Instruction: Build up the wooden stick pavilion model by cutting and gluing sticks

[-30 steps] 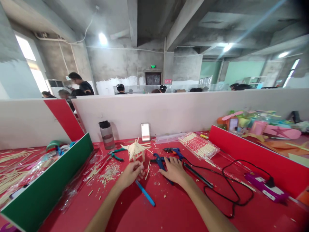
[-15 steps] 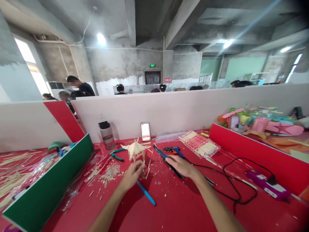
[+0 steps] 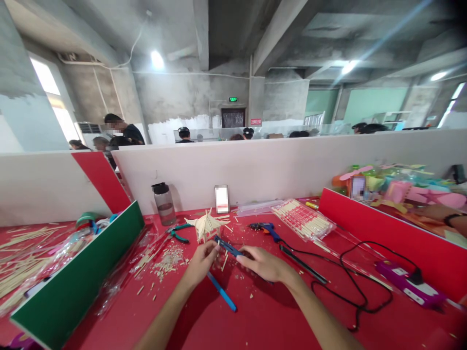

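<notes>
My left hand point(image 3: 200, 262) is closed in a pinch just in front of a small pavilion model point(image 3: 207, 226) built of pale wooden sticks. Whatever its fingertips hold is too small to make out. My right hand point(image 3: 260, 262) grips a long dark-blue tool point(image 3: 229, 248), which looks like a utility knife. The tool's far end reaches my left fingertips, beside the model's legs. A blue pen point(image 3: 223, 294) lies on the red table below my left hand. Loose sticks point(image 3: 224, 261) and cut bits are scattered between my hands.
Green-handled pliers point(image 3: 178, 236) and a pile of stick cuttings point(image 3: 170, 260) lie left. A water bottle point(image 3: 164, 204) and phone point(image 3: 221, 199) stand behind. Rightward are a glue gun point(image 3: 268, 229), bagged sticks point(image 3: 302, 218), a black cable and a purple power strip point(image 3: 408, 284). Low boards flank the space.
My right hand has brought the dark-blue tool left and nearer, up to my left fingertips. My left hand stays by the model. A person's arm has appeared at the far right.
</notes>
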Demonstrator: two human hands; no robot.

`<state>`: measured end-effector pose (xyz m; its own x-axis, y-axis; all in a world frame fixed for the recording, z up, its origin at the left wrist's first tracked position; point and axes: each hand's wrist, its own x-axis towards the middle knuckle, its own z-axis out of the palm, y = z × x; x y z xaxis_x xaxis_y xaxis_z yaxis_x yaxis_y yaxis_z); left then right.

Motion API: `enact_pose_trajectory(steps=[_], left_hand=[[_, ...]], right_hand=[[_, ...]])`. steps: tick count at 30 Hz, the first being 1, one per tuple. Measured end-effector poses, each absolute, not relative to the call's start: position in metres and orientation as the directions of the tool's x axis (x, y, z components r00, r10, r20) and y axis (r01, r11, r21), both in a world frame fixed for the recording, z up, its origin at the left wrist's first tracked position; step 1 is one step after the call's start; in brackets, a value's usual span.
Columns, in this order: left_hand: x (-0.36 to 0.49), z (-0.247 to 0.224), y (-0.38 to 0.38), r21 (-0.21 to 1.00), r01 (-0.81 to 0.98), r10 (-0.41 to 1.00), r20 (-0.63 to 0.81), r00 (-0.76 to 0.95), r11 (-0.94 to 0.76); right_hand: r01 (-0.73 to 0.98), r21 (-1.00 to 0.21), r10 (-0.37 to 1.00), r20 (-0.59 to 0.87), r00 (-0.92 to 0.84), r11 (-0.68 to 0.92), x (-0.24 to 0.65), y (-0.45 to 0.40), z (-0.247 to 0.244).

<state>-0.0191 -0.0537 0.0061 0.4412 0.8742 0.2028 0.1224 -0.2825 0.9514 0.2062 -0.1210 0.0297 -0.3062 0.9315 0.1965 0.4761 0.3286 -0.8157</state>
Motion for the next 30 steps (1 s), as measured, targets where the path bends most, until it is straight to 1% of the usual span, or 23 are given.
enact_pose_trajectory(steps=[4, 6, 10, 14, 21, 26, 30], left_hand=[[-0.02, 0.007, -0.053, 0.948, 0.129, 0.876, 0.21, 0.434, -0.292], [-0.02, 0.007, -0.053, 0.946, 0.128, 0.876, 0.218, 0.429, -0.298], [-0.021, 0.007, -0.053, 0.952, 0.115, 0.877, 0.209, 0.432, -0.284], [-0.021, 0.005, -0.052, 0.946, 0.116, 0.877, 0.23, 0.422, -0.304], [-0.021, 0.001, -0.051, 0.954, 0.104, 0.888, 0.219, 0.405, -0.283], [-0.019, -0.003, -0.049, 0.949, 0.115, 0.904, 0.237, 0.355, -0.294], [-0.018, -0.005, -0.048, 0.949, 0.114, 0.914, 0.244, 0.323, -0.294]], right_hand=[[0.4, -0.87, 0.934, 0.164, -0.317, 0.288, 0.203, -0.118, 0.025], [0.391, -0.876, 0.937, 0.166, -0.307, 0.283, 0.202, -0.118, 0.025], [0.448, -0.838, 0.938, 0.198, -0.284, 0.312, 0.202, -0.117, 0.027], [0.489, -0.803, 0.933, 0.223, -0.283, 0.34, 0.202, -0.117, 0.03], [0.552, -0.757, 0.929, 0.203, -0.309, 0.349, 0.202, -0.118, 0.032], [0.569, -0.757, 0.937, 0.166, -0.307, 0.32, 0.2, -0.12, 0.03], [0.615, -0.707, 0.935, 0.222, -0.277, 0.35, 0.194, -0.121, 0.028]])
